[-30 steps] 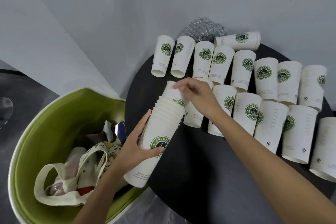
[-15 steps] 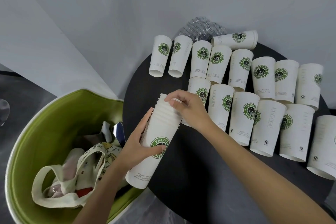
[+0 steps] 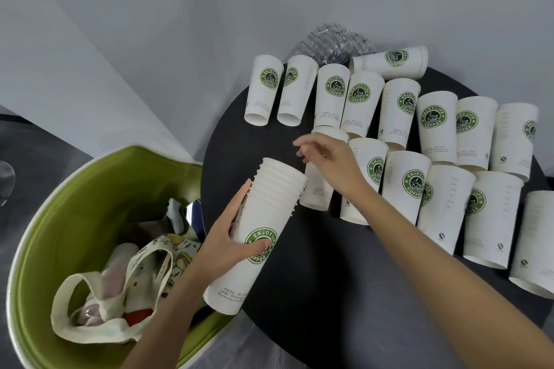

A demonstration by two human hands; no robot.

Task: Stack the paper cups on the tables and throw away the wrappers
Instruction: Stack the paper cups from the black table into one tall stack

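Left hand (image 3: pixel 227 237) grips the tilted stack of white green-logo paper cups (image 3: pixel 263 219), ready for more. Right hand (image 3: pixel 326 159), loose and empty, hovers at its one o'clock above a single white paper cup (image 3: pixel 314 192).

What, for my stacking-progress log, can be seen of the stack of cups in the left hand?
The stack of paper cups is white and nested, rims stepped at its upper end, a green ENJOY LIFE COFFEE logo on the outermost cup. It is tilted, by the black table's edge. The left hand grips its middle, thumb across the logo.
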